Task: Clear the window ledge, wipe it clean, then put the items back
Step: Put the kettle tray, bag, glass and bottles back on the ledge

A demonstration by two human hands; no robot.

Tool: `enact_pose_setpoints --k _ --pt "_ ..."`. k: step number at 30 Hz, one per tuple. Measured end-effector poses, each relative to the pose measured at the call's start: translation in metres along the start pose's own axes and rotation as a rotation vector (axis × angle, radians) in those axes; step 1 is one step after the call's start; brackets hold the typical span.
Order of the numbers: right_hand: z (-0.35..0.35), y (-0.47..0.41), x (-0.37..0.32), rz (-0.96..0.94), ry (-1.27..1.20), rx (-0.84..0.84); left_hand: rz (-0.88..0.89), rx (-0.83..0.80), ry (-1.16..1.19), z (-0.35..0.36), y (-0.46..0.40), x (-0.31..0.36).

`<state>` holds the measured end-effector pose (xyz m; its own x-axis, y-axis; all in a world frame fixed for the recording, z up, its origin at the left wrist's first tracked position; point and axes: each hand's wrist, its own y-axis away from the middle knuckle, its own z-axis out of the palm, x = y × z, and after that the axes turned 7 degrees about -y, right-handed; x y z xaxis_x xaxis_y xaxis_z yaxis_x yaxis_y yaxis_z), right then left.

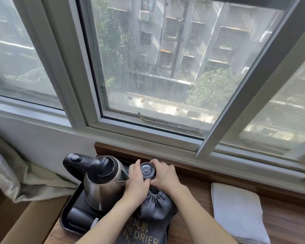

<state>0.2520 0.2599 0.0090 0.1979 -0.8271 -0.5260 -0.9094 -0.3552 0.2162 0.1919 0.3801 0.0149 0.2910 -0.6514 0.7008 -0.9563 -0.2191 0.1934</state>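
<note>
On the ledge (192, 196), the kettle (102, 182) stands in a tray (69, 213) at the left. A drawstring bag (155, 208) lies just right of the kettle. A folded towel (236, 210) lies well to the right.

Wooden window ledge (192, 196), brown, running below the window frame. On its left end, a black rectangular tray (69, 211) carrying a steel kettle with black lid and handle (102, 180), upright, spout to the right. Beside it, a small dark round glass jar (147, 170). Nearer, a grey drawstring bag (155, 210) printed "DRIER". Right, a folded white cloth (236, 212), lying flat.
</note>
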Motion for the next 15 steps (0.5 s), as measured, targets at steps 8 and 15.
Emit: enact_pose_setpoints --k 8,15 --pt "0.002 -0.005 -0.004 -0.006 0.149 -0.053 -0.044 -0.053 -0.032 0.004 -0.003 -0.001" --pt "-0.001 -0.012 -0.015 0.005 0.257 -0.12 -0.053 -0.045 -0.037 0.006 -0.005 0.0"
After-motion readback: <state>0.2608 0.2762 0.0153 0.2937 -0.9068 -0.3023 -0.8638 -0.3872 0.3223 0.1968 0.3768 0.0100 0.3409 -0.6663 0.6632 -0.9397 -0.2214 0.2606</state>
